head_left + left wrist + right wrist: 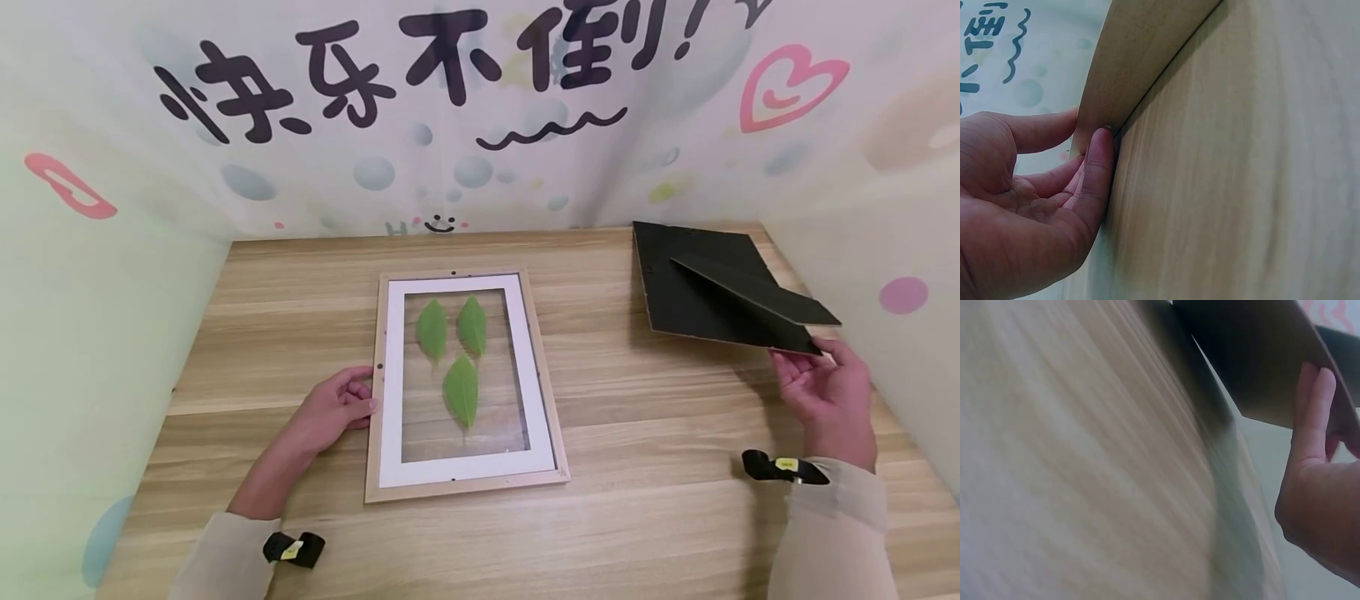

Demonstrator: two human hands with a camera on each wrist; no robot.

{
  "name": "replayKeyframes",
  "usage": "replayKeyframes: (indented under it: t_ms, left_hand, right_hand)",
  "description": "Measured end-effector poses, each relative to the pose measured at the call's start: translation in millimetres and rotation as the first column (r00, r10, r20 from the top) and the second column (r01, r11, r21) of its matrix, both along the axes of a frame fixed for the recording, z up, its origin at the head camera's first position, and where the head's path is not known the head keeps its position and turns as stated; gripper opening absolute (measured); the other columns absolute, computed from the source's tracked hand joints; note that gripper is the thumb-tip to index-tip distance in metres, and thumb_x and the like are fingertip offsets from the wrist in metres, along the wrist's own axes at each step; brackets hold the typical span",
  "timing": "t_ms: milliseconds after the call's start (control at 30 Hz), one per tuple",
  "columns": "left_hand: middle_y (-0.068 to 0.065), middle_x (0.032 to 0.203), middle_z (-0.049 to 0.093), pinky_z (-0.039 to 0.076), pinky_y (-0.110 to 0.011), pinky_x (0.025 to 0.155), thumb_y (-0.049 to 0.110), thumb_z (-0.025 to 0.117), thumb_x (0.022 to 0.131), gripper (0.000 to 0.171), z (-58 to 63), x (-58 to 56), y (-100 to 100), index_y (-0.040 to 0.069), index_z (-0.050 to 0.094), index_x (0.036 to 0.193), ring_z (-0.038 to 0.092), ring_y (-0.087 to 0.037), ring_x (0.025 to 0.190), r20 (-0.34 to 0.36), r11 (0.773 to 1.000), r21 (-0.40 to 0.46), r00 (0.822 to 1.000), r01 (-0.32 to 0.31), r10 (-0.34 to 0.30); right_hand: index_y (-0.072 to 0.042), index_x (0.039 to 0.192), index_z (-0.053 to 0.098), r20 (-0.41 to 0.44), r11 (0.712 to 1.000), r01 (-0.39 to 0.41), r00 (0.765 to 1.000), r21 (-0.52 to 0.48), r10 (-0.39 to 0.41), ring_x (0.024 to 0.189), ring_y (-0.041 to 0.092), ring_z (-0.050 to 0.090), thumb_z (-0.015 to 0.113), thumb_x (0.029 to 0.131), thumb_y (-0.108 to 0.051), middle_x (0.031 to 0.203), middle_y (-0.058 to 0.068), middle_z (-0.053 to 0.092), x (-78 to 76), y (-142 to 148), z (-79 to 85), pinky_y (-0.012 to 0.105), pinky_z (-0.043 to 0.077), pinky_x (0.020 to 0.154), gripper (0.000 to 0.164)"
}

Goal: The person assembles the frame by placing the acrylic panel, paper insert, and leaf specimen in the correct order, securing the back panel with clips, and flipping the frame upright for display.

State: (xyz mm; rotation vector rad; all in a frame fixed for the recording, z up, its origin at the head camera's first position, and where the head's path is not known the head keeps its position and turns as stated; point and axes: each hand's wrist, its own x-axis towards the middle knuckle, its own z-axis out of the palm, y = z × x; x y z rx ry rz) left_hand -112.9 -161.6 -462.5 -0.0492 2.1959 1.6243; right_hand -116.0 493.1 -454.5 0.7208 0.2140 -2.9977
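Observation:
In the head view a light wooden picture frame (555, 417) lies on the table, with a white mat (420, 479) around a clear pane. Three green leaves (461, 392) show inside the mat's opening. My left hand (341, 404) holds the frame's left side, its fingertips at the edge, as the left wrist view shows with the frame's side (1141, 56). On the right my right hand (825, 387) grips the near right corner of a black backing board (697, 308), fingers underneath. The board tilts, its near edge raised, and its stand leg (757, 292) sticks out on top.
The wood-grain table (637, 517) meets a printed cloth wall (322, 192) at the back, with cloth at both sides too. The right forearm and board are close to the right wall (900, 367). Black bands (783, 467) sit on both wrists.

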Motion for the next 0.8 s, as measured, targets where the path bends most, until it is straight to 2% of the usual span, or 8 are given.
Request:
replayKeyframes:
  t_ms: [67,200,333,433,500,667,733,800]
  left_hand:
    - [-0.012,0.1,0.052,0.056,-0.025,0.073,0.001,0.061,0.092,0.056,0.1,0.2,0,-0.007,0.037,0.143,0.054,-0.01,0.08,0.001,1.0,-0.001,1.0,0.001,-0.001]
    - [-0.011,0.1,0.052,0.056,-0.025,0.074,0.001,0.061,0.092,0.056,-0.7,-0.9,0,-0.007,0.037,0.142,0.054,-0.009,0.08,-0.004,1.0,-0.003,1.0,0.002,-0.003]
    - [-0.011,0.098,0.052,0.056,-0.025,0.074,0.0,0.061,0.092,0.055,-1.9,-1.9,-1,-0.006,0.038,0.142,0.054,-0.009,0.079,0.0,1.0,-0.005,1.0,-0.004,0.004]
    - [-0.011,0.098,0.052,0.057,-0.025,0.074,0.0,0.061,0.092,0.055,-1.3,-1.6,-1,-0.006,0.039,0.142,0.054,-0.01,0.079,0.003,1.0,-0.004,1.0,-0.004,0.004]
    - [-0.011,0.098,0.052,0.057,-0.025,0.074,0.0,0.061,0.092,0.055,-0.5,-1.2,0,-0.007,0.039,0.141,0.054,-0.01,0.079,0.0,1.0,-0.003,1.0,-0.001,0.001]
    - [-0.012,0.099,0.051,0.057,-0.025,0.074,0.001,0.061,0.093,0.055,0.7,-0.7,1,-0.008,0.037,0.142,0.053,-0.009,0.079,-0.004,1.0,0.0,1.0,0.005,-0.005]
    - [-0.011,0.099,0.051,0.057,-0.025,0.074,0.001,0.061,0.093,0.056,0.9,-0.8,1,-0.007,0.037,0.142,0.053,-0.009,0.08,-0.001,1.0,-0.001,1.0,0.004,-0.004]
    - [-0.011,0.099,0.051,0.057,-0.025,0.074,0.001,0.061,0.093,0.056,1.1,-0.9,0,-0.007,0.037,0.142,0.053,-0.009,0.08,0.001,1.0,-0.003,1.0,0.002,-0.002]
  right_hand:
    - [-0.005,0.113,0.058,-0.024,1.0,-0.026,0.999,0.015,0.026,0.104,0.035,0.064,0.048,0.098,-0.01,0.11,0.019,0.065,-0.1,0,-0.9,0.047,0.048,0.099,0.019]
    - [-0.005,0.118,0.052,-0.123,0.99,-0.082,0.988,0.119,0.096,0.104,0.039,0.063,0.039,0.098,-0.003,0.113,0.022,0.063,-2.4,-3,-1.5,0.053,0.049,0.096,0.024]
    - [0.001,0.12,0.052,-0.214,0.959,-0.114,0.962,0.26,0.172,0.102,0.044,0.063,0.032,0.097,0.004,0.116,0.022,0.063,-5.4,-9,-1.3,0.058,0.05,0.091,0.03]
    - [0.001,0.119,0.053,-0.236,0.925,-0.161,0.939,0.345,0.251,0.1,0.042,0.064,0.027,0.096,0.008,0.114,0.02,0.064,-4.9,-13,-2.2,0.058,0.051,0.088,0.035]
    - [0.002,0.116,0.055,-0.253,0.894,-0.205,0.912,0.398,0.322,0.098,0.039,0.066,0.022,0.096,0.01,0.112,0.019,0.066,-4.6,-14,-4.1,0.056,0.053,0.087,0.039]
    - [0.005,0.119,0.06,-0.315,0.8,-0.27,0.815,0.536,0.486,0.089,0.034,0.069,0.008,0.092,0.015,0.108,0.018,0.069,-5.2,-16,-9.8,0.045,0.058,0.078,0.06]
    - [0.002,0.127,0.058,-0.344,0.788,-0.282,0.783,0.547,0.518,0.092,0.034,0.068,0.005,0.089,0.018,0.113,0.017,0.067,-6.0,-17,-11.3,0.044,0.058,0.079,0.067]
    - [0.002,0.13,0.056,-0.365,0.791,-0.288,0.766,0.54,0.529,0.097,0.034,0.068,0.005,0.087,0.02,0.116,0.018,0.066,-7.1,-18,-12.0,0.045,0.057,0.083,0.069]
